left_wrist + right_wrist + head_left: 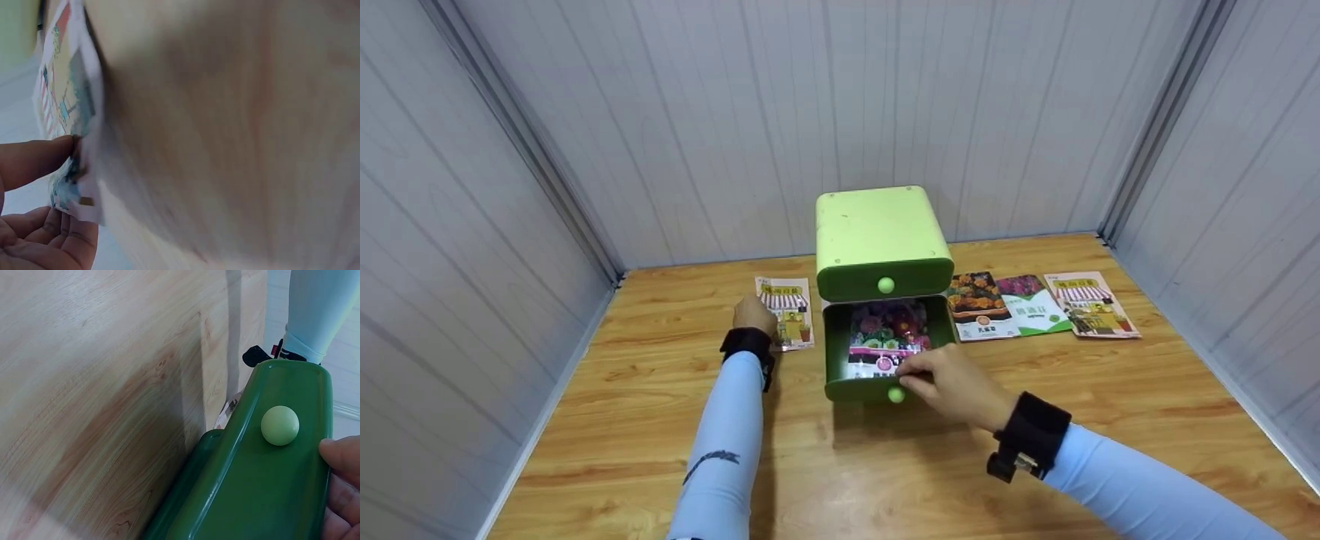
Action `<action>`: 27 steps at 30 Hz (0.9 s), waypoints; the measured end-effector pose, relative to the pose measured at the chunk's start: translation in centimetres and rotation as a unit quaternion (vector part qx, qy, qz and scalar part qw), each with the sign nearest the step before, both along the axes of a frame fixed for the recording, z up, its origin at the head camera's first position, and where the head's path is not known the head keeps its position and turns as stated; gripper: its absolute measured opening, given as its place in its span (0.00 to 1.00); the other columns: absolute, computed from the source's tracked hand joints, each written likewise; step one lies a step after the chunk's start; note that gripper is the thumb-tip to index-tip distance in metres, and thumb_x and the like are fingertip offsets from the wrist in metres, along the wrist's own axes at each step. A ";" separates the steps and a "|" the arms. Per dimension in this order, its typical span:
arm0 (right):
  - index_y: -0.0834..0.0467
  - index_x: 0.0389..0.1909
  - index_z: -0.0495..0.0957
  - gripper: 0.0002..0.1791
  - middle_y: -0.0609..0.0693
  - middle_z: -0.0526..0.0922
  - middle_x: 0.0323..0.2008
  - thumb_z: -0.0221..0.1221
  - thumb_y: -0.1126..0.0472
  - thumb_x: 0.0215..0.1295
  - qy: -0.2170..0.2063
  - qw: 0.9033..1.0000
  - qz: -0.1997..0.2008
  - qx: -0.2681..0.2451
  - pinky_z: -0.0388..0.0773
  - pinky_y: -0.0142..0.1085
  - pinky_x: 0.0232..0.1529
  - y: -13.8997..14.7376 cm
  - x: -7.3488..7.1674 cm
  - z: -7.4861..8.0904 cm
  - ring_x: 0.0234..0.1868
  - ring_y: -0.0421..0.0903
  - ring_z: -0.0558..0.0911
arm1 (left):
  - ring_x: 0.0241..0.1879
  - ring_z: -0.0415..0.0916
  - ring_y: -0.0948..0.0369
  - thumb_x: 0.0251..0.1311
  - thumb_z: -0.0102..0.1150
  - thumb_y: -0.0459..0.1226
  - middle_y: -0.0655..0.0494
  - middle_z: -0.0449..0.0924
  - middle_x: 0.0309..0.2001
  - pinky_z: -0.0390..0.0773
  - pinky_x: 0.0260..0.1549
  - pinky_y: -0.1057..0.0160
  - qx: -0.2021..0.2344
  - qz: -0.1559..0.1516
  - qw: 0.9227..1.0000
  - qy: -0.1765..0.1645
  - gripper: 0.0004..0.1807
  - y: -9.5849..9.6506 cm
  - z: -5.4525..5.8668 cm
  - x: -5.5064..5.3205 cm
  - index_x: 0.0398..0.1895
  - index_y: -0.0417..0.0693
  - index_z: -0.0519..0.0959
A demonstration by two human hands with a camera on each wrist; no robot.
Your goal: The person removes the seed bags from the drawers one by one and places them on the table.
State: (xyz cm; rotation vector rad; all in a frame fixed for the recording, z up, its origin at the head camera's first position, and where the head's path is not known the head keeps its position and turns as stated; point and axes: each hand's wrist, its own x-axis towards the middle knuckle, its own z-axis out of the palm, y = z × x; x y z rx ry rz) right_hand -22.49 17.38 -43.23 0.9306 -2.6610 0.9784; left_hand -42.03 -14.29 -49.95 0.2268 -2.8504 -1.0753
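In the head view, a green cabinet (877, 221) stands on the table with its lower drawer (859, 390) pulled out. A seed packet with pink flowers (877, 349) lies inside that drawer. My right hand (956, 382) pinches the top rim of the drawer front beside the pale green knob (280, 426); in the right wrist view the thumb (340, 453) overlaps the rim and the fingers are behind it. To the left of the cabinet, my left hand (755, 315) holds a shop-front paper packet (793, 322) by its edge, between thumb (39, 160) and fingers.
Right of the cabinet lie an orange-flower packet (979, 304), a green and white packet (1031, 307) and another shop-front packet (1091, 304). The upper drawer (847, 281) is closed. Panelled walls (720, 135) enclose the wooden table (660, 390) at the back and sides.
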 end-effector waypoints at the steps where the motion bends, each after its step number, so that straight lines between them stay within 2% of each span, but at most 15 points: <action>1: 0.59 0.37 0.86 0.04 0.49 0.88 0.33 0.64 0.65 0.63 -0.002 1.000 -0.001 -0.001 0.83 0.33 0.37 0.0 0.0 0.0 0.32 0.40 0.86 | 0.20 0.66 0.56 0.58 0.54 0.24 0.51 0.71 0.19 0.69 0.21 0.58 -0.002 -0.002 1.000 -0.001 0.13 0.0 -0.1 0.0 0.17 0.42 0.72; 8: 0.59 0.37 0.86 0.05 0.48 0.88 0.33 0.64 0.64 0.63 0.001 1.000 -0.003 0.002 0.83 0.32 0.36 0.0 0.0 -0.2 0.32 0.39 0.85 | 0.27 0.77 0.50 0.57 0.56 0.25 0.41 0.82 0.29 0.78 0.28 0.52 -0.037 0.004 0.999 -0.011 0.07 -0.1 -0.9 0.0 0.24 0.36 0.81; 14: 0.60 0.36 0.86 0.04 0.49 0.88 0.32 0.64 0.65 0.63 0.009 1.000 0.001 -0.005 0.83 0.35 0.36 0.0 -0.1 -0.2 0.32 0.40 0.86 | 0.36 0.81 0.43 0.57 0.57 0.27 0.35 0.84 0.36 0.80 0.36 0.46 -0.065 0.007 0.998 -0.013 0.06 -0.3 -1.2 -0.1 0.26 0.34 0.82; 20: 0.60 0.36 0.86 0.04 0.49 0.88 0.32 0.64 0.64 0.64 0.008 1.000 -0.003 -0.002 0.83 0.36 0.36 0.1 -0.1 -0.2 0.32 0.41 0.86 | 0.36 0.82 0.41 0.57 0.61 0.31 0.35 0.84 0.35 0.80 0.38 0.43 -0.083 0.001 0.997 -0.004 0.10 -0.4 -1.3 0.2 0.19 0.38 0.78; 24: 0.60 0.37 0.86 0.05 0.48 0.88 0.32 0.64 0.64 0.64 -0.002 1.000 -0.005 0.001 0.83 0.35 0.37 0.1 0.0 -0.1 0.32 0.41 0.86 | 0.34 0.81 0.43 0.57 0.62 0.31 0.38 0.83 0.32 0.80 0.38 0.44 -0.083 -0.002 0.997 -0.001 0.15 -0.5 -1.4 0.4 0.14 0.42 0.73; 27: 0.60 0.37 0.86 0.05 0.49 0.88 0.33 0.63 0.64 0.64 -0.009 1.000 -0.004 0.003 0.83 0.35 0.37 0.0 0.0 0.1 0.31 0.40 0.85 | 0.31 0.79 0.46 0.58 0.61 0.31 0.40 0.83 0.30 0.79 0.36 0.46 -0.080 -0.001 0.997 -0.011 0.15 -0.5 -1.2 0.7 0.15 0.43 0.72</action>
